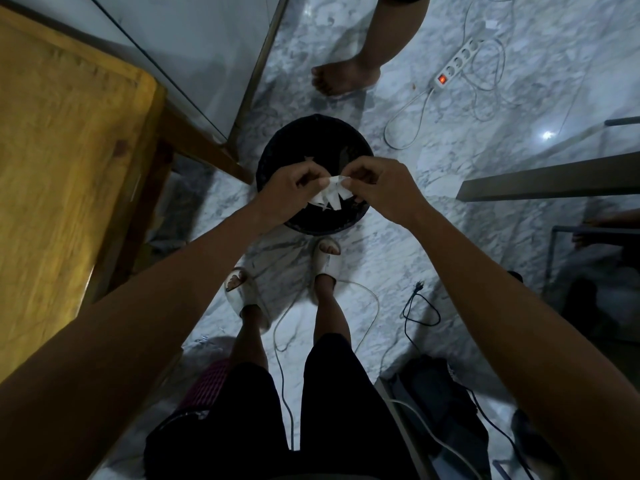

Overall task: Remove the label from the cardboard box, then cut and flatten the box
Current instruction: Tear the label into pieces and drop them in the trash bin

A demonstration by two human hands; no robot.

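I hold both hands out over a round black bin (pixel 273 157) that stands on the marble floor (pixel 398 265) just beyond my feet. My left hand (pixel 289 192) and my right hand (pixel 379 188) meet above the bin's opening. Between them is the label (pixel 329 194): a white piece, crumpled and creased, with ragged, torn-looking points hanging down from where I pinch it. Left grip: fingertips closed on the label's left upper edge. Right grip: thumb and forefinger closed on its right upper edge. The two grips nearly touch. The label hangs free above the bin's dark inside; whether the pale bits below it lie in the bin or belong to the label, I cannot tell. The cardboard box does not show. A wooden bench (pixel 62 161) stands to the left. A white power strip (pixel 457 64) with a lit red switch lies far right on the floor, cables looping around it.
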